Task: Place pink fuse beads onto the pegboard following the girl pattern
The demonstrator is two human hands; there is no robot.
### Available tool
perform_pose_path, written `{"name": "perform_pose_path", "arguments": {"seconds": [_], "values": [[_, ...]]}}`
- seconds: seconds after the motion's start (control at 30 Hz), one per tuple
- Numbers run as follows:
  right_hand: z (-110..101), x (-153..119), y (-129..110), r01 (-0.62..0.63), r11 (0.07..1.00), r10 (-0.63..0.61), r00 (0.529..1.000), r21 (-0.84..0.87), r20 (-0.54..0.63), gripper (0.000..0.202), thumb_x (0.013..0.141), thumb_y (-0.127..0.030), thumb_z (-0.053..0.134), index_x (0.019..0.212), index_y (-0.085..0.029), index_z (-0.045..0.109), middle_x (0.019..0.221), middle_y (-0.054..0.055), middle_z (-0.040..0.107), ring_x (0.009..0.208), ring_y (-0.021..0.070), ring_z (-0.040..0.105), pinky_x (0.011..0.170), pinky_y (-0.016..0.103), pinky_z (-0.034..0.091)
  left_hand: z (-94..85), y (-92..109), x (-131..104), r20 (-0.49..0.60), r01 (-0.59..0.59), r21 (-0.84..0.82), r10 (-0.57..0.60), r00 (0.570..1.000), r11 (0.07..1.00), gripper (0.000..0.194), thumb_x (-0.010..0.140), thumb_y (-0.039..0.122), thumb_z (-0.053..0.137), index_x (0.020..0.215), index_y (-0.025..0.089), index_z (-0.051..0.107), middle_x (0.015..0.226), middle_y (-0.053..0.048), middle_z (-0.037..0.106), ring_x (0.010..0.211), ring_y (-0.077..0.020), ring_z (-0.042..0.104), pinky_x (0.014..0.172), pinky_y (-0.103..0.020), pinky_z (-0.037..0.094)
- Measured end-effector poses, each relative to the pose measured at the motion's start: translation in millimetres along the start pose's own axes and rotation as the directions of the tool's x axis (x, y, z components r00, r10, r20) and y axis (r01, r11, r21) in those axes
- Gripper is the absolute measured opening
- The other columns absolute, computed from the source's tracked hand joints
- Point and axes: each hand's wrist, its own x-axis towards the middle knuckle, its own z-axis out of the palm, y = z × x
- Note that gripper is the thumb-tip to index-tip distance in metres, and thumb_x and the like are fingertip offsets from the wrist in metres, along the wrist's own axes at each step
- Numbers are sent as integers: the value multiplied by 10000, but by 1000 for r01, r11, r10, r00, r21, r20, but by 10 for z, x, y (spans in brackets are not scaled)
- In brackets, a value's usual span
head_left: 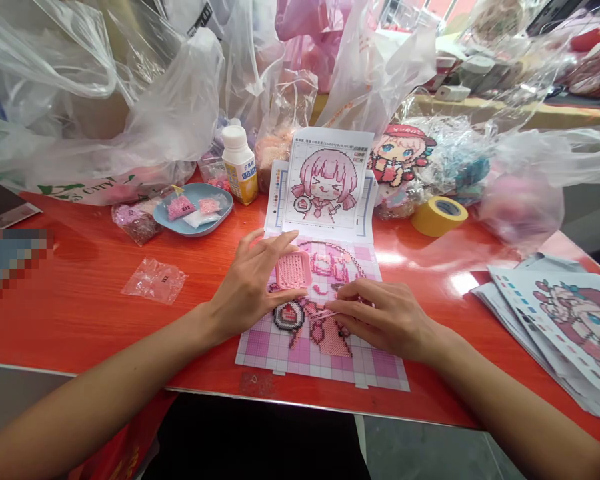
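Note:
My left hand (253,277) grips a small pink tray (307,270) with rows of pale pink beads in it, thumb on the near side and fingers along the far side. Under both hands lies a gridded pegboard (260,353) with a pink and white check. On it is a partly beaded figure, with a round dark-rimmed cake motif (289,315) at the left and a pink bead area (331,340) below. My right hand (380,313) pinches slim pinkish tweezers (324,315), their tips pointing left just above the beads.
A printed pattern sheet (327,177) leans behind the board. Left of it are a blue dish (190,230) with bead bags, a white bottle (239,163) and a clear packet (156,280). Yellow tape (439,217) and a paper stack (560,327) lie right; plastic bags (180,100) crowd the back.

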Motion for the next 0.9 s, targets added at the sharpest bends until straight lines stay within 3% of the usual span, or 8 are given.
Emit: {"name": "perform_pose_path", "arguments": {"seconds": [0.17,0.4,0.67,0.9], "values": [[-6,9,-10,-10,1000,10,999,6,-46,122,891,-192,583,1010,-187,610,838,10,615,669,74,567,524,191,426,7,-6,0,0,3,-3,-3,1000,1000,804,730,361,770,1372,142,337,1114,-92,703,1115,-226,619,1086,-466,349],[-60,46,-30,-112,992,95,965,-55,-246,202,848,-133,625,1041,-194,622,845,15,622,676,77,582,570,201,479,5,2,-6,35,-28,-47,30,999,998,794,764,372,740,1395,156,311,1144,-110,692,1147,-230,611,1089,-484,353],[-12,32,-24,-149,987,134,964,-52,-228,262,849,-102,599,1091,-201,611,863,17,609,684,84,567,575,208,471,15,28,-15,74,-137,-98,145,987,986,789,797,405,700,1413,143,283,1217,-148,654,1183,-220,596,1102,-487,353],[1,11,-8,-152,987,137,971,-61,-196,279,859,-109,588,1115,-217,601,864,10,611,708,86,576,608,209,487,2,45,-4,61,-153,-105,160,985,983,751,815,396,683,1400,130,295,1180,-145,671,1170,-213,601,1102,-485,352]]}}
